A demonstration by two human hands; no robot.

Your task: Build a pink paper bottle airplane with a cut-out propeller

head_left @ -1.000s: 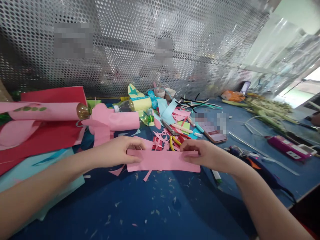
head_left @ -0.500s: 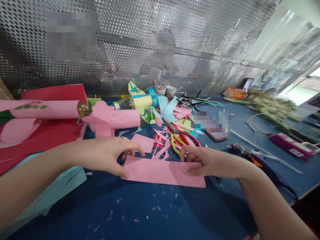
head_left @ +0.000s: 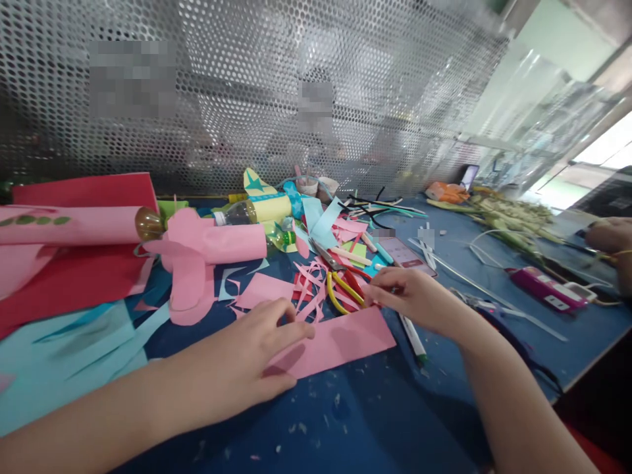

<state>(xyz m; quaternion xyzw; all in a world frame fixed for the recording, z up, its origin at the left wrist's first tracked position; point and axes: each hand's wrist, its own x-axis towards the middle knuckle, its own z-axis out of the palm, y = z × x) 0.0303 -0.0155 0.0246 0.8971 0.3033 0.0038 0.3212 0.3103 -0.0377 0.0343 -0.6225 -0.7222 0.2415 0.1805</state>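
Note:
A pink paper strip (head_left: 345, 342) lies flat on the blue table (head_left: 375, 428) in front of me. My left hand (head_left: 237, 368) rests on the strip's left end, fingers stretched out and holding nothing. My right hand (head_left: 409, 296) is off the strip at its far right corner. Its fingers are curled at the red and yellow handles of the scissors (head_left: 345, 289), which lie among pink paper scraps just behind the strip.
Bottles wrapped in pink paper (head_left: 217, 240), red paper (head_left: 74, 276) and light blue paper (head_left: 64, 355) fill the left. A phone (head_left: 402, 253), a pen (head_left: 412, 339) and a purple device (head_left: 543, 293) lie right. Another person's hand (head_left: 612, 243) is at the right edge. A perforated metal wall (head_left: 296, 99) stands behind.
Both hands let go of the pink strip's ends and it was laid flat. My left hand now rests open on it. My right hand moved back to the scissors.

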